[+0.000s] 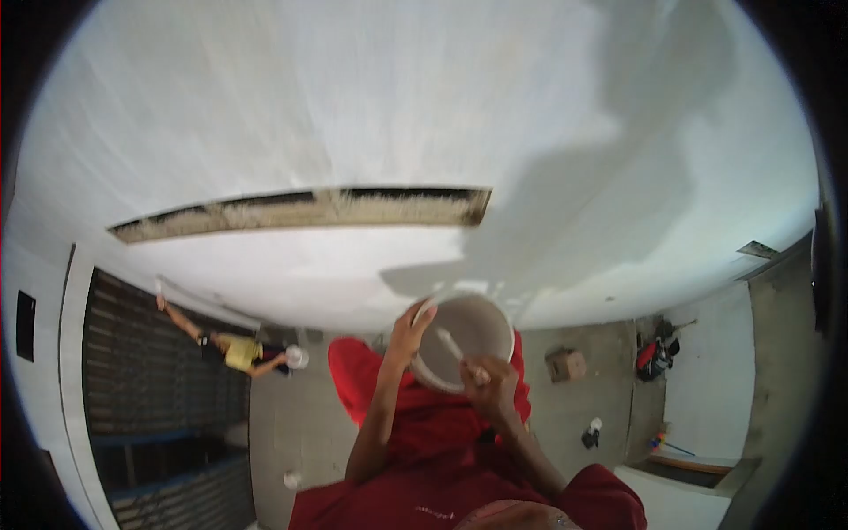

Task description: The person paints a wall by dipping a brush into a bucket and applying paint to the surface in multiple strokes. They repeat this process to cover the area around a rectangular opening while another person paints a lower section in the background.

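Note:
A round pale bucket (508, 331) is at my lap, close to the white wall. My left hand (412, 329) grips its left rim, with the thumb over the edge. Over the bucket's lower right side, my right hand (490, 383) is closed on the handle of a small tool with a whitish tip (446, 336), which points into the bucket. The tool's exact kind is too small to tell, and the bucket's contents are hard to make out.
A long slot (353, 209) cuts the wall ahead. At the left, a person in a yellow top (240, 352) reaches toward the wall beside a white bucket (297, 357). A cardboard box (565, 364) and a red bag (652, 358) stand on the floor at the right.

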Tool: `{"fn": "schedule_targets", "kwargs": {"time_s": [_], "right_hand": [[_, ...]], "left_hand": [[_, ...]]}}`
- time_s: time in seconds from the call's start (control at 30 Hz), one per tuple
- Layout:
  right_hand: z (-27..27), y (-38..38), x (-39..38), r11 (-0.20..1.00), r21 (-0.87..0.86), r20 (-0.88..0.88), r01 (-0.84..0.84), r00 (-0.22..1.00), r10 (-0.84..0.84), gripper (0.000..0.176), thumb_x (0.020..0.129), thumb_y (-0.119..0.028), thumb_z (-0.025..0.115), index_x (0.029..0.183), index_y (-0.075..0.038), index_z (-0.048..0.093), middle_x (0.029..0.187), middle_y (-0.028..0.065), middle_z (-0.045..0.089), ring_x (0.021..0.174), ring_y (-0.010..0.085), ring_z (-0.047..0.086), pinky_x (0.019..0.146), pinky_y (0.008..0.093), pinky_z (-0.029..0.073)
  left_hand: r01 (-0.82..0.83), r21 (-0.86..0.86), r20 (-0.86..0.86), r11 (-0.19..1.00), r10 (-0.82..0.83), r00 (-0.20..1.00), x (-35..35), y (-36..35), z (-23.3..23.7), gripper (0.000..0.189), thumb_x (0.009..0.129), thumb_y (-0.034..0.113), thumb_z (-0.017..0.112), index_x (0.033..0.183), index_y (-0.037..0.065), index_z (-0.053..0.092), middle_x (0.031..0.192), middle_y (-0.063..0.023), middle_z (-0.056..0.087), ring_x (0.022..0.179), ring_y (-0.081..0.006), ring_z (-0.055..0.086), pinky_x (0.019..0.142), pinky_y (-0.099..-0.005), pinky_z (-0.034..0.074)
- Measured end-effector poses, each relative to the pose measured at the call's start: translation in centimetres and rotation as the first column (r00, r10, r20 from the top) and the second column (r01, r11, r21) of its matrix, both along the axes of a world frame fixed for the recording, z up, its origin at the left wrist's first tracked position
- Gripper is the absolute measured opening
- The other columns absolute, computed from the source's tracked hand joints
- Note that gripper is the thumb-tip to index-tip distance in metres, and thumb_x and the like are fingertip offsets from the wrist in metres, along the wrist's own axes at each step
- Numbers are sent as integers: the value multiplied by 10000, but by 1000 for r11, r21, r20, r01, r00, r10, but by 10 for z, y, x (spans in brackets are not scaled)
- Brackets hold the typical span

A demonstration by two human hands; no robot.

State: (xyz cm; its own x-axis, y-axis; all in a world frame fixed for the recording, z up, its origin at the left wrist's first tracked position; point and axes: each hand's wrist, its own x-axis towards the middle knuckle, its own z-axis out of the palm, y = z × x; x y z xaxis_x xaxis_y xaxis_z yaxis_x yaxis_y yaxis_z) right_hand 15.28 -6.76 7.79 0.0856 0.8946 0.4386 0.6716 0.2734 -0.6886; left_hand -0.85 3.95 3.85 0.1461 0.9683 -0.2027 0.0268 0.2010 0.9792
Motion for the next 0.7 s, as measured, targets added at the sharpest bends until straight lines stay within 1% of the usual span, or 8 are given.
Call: {"fn": "schedule_targets", "kwargs": {"time_s": [0.1,0.27,0.33,0.4,0.43,0.5,0.6,0.7], "right_hand": [[7,-3,0,999,-34,13,2,1000,-2,72,751,-83,697,808,-73,655,724,88,631,667,289,628,592,387,488],[2,-2,5,999,-36,26,-20,999,21,111,735,-107,740,816,-75,671,737,90,658,673,279,652,598,359,509],[2,-6,5,998,-56,30,-20,999,22,116,737,-118,740,826,-77,679,736,90,660,676,279,654,599,358,511],[5,-5,6,996,-87,29,-25,999,27,124,742,-136,737,841,-77,690,741,97,667,683,285,658,602,359,513],[10,-3,7,985,-175,25,-7,1000,12,133,752,-152,728,858,-78,698,752,105,672,697,292,660,609,364,514],[22,-1,6,936,-352,23,20,1000,-13,162,770,-184,710,893,-79,715,774,120,683,725,306,665,624,372,517],[24,26,13,875,-475,66,-90,988,137,187,799,-198,663,939,-92,727,811,155,685,783,332,661,679,393,517],[7,46,15,886,-434,119,-162,965,234,196,807,-157,617,957,-101,729,837,170,683,824,346,654,741,416,508]], "left_hand": [[8,-6,42,1000,-7,999,0,-3,0,514,922,407,576,1260,20,566,1160,-122,624,1096,-188,547,965,-297,394],[6,-37,128,999,-1,992,-1,2,-29,520,959,417,511,1272,4,549,1198,-114,599,1112,-176,531,970,-294,392],[7,-42,205,999,2,979,1,-3,-9,517,977,410,478,1281,-3,538,1210,-114,590,1106,-176,534,959,-300,406],[21,-68,260,997,-2,966,0,-6,-9,488,983,380,477,1274,-7,541,1209,-99,593,1129,-164,521,974,-284,385],[25,-74,288,997,-3,957,0,-6,-8,474,987,365,477,1271,-9,542,1209,-92,594,1141,-158,515,981,-275,374],[44,-41,213,998,-34,976,-3,-7,-2,473,987,365,476,1269,-8,544,1208,-95,595,1138,-160,516,980,-274,374],[26,5,198,1000,-27,980,-2,-4,-14,462,992,359,458,1270,0,545,1200,-92,597,1116,-162,524,971,-279,389],[17,15,178,1000,-20,984,-2,-3,-19,451,991,350,466,1255,-6,553,1188,-93,606,1107,-161,528,973,-280,384]]}}
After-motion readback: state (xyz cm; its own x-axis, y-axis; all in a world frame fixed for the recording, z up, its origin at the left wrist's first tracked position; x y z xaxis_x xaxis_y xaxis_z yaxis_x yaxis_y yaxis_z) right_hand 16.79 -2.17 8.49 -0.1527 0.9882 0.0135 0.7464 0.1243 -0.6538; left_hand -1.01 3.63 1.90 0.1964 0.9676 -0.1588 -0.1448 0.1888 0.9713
